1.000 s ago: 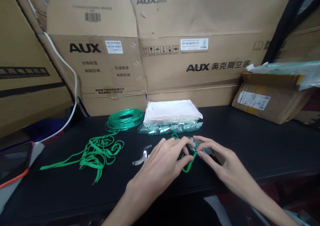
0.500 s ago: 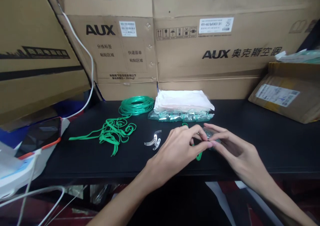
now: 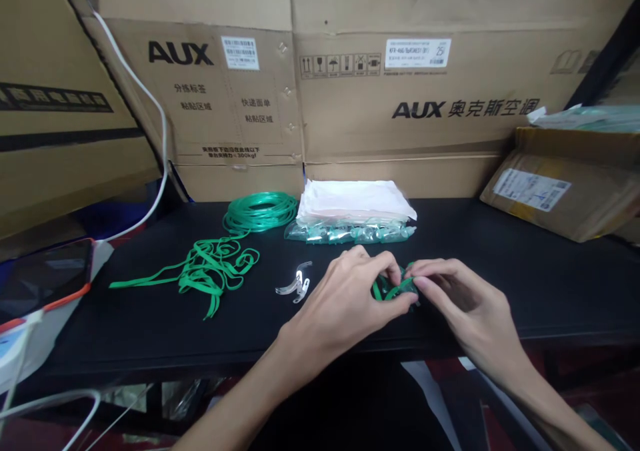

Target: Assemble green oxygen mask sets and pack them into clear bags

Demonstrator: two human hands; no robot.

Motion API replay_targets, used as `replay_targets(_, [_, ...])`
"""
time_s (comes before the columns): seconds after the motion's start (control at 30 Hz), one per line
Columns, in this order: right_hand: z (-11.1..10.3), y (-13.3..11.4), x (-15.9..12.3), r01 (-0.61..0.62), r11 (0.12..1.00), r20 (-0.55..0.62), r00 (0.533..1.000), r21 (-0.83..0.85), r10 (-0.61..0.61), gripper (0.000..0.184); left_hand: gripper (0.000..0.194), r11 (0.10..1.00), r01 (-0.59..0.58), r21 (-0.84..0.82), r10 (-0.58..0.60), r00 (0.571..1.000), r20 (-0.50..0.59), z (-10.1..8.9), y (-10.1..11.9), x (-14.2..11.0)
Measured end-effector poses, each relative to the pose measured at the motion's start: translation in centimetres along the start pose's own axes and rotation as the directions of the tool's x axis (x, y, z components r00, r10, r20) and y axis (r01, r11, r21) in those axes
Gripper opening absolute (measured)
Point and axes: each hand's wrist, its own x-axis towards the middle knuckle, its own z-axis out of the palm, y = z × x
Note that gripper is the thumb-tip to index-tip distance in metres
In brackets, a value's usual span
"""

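Left hand [image 3: 350,288] and right hand [image 3: 465,294] both pinch the green strap [image 3: 400,288], between four and five o'clock — it seems gathered, not yet finished; the loose heap [image 3: 200,283] at eight o'clock lies untouched.

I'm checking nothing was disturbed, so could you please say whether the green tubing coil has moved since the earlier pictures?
No: the green tubing coil still lies before the left AUX panel, beside the white stack; only the view shifted.

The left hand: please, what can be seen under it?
Under the left hand, on the side toward the right hand, green strap and a little clear plastic show. What lies further under cannot be seen, because the hand covers it.
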Motion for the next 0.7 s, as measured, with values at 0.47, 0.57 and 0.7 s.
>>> replay_targets(0.47, [0.3, 0.4, 0.1, 0.013, 0.991, -0.468, 0.882, 0.136, 0.053, 0.01, 0.015, 0.999, 0.04, 0.035, -0.038, 0.998, -0.05, -0.3, -0.5, -0.1])
replay_targets(0.57, [0.2, 0.2, 0.2, 0.006, 0.986, -0.563, 0.822, 0.166, 0.09, 0.013, 0.014, 0.998, 0.05, 0.03, -0.048, 0.997, -0.055, -0.5, -0.6, 0.0])
replay_targets(0.7, [-0.3, -1.1, 0.5, 0.025, 0.99, -0.555, 0.83, 0.139, 0.057, 0.012, 0.012, 0.999, 0.032, -0.03, -0.032, 0.999, -0.025, -1.0, -0.3, -0.2])
